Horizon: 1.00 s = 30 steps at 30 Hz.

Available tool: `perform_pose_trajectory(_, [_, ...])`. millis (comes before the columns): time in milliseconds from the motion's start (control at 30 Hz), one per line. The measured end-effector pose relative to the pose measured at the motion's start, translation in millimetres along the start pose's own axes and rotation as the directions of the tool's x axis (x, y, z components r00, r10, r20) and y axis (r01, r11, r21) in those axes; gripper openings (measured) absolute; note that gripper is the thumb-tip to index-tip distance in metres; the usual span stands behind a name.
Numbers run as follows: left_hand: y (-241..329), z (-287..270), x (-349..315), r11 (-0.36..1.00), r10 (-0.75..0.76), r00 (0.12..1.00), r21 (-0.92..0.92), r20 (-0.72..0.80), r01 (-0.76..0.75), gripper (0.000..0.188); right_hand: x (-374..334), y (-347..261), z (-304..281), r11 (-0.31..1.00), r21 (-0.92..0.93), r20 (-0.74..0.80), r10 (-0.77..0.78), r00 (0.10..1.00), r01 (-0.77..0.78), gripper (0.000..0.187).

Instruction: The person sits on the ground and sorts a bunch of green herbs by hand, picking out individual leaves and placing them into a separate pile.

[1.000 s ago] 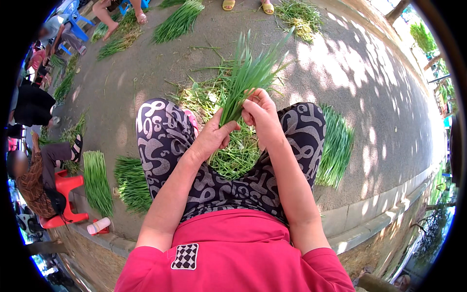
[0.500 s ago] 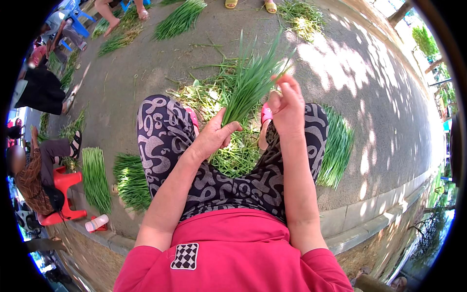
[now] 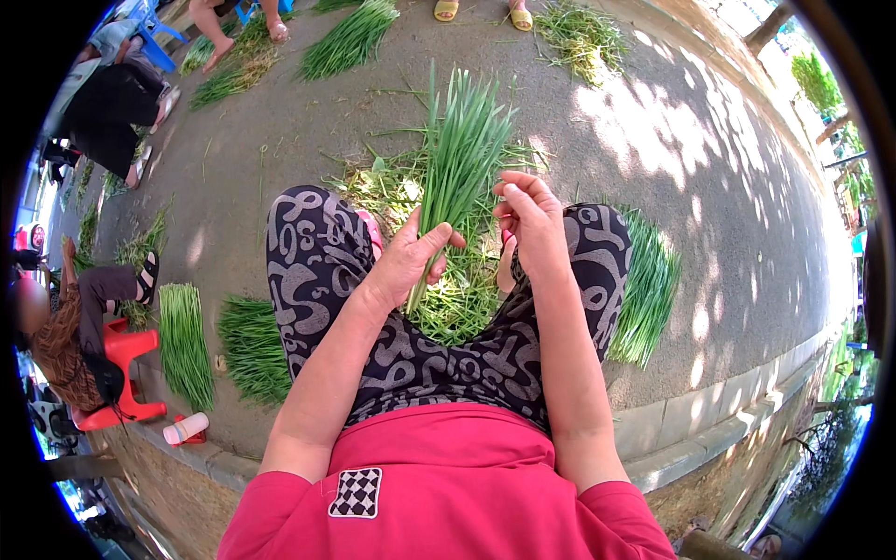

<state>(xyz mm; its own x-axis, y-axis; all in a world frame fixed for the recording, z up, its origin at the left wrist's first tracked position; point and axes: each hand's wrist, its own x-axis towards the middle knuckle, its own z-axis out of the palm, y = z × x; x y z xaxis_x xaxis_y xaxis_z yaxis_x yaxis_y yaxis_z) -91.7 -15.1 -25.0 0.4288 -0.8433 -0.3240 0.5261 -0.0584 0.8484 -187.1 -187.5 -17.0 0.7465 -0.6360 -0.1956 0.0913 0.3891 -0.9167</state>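
Observation:
My left hand (image 3: 411,261) grips a bunch of green garlic chives (image 3: 464,140) near its lower end, over the gap between my knees. The leaves fan upward, away from me, and the pale stalks show below my thumb. Just right of the bunch is my right hand (image 3: 534,224), its fingers curled and pinched together; whatever they might hold is too small to make out. Beneath both hands, loose chive trimmings (image 3: 455,308), green and yellowed, are heaped on the ground between my feet.
Neat chive piles lie by my right leg (image 3: 647,289), by my left leg (image 3: 252,350) and farther left (image 3: 186,345). A pale bottle (image 3: 186,428) lies near a red stool (image 3: 128,364) with a seated person. Another person in black (image 3: 107,112) stands at the far left.
My right hand has come down and nearer to me. The chive bunch has swung a little left and stands straighter. At the far left, the person in black has shifted away from me.

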Motion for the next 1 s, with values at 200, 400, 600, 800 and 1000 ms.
perform_pose_trajectory(200, [-2,0,0,0.996,0.025,1.0,0.081,0.008,-0.026,0.034,-3,-2,11,0.974,-0.212,0.0,-0.082,0.997,0.08,0.021])
perform_pose_trajectory(400, [0,5,-1,0.988,0.046,0.998,0.146,0.03,-0.05,0.035,2,4,11,0.965,-0.235,-0.011,-0.117,0.993,0.111,0.018])
perform_pose_trajectory(600, [-10,5,2,0.911,0.118,0.99,0.405,-0.073,-0.079,0.042,3,4,9,0.958,-0.154,-0.046,-0.252,0.967,0.242,0.01])
perform_pose_trajectory(800, [-23,2,8,0.674,0.285,0.957,0.722,-0.059,-0.156,0.055,-9,3,24,0.91,-0.33,0.181,-0.201,0.963,0.252,0.016])
perform_pose_trajectory(1000, [-31,4,10,0.458,0.289,0.956,0.883,-0.039,-0.103,0.039,-13,14,29,0.463,-0.727,0.417,-0.289,0.862,0.507,0.027])
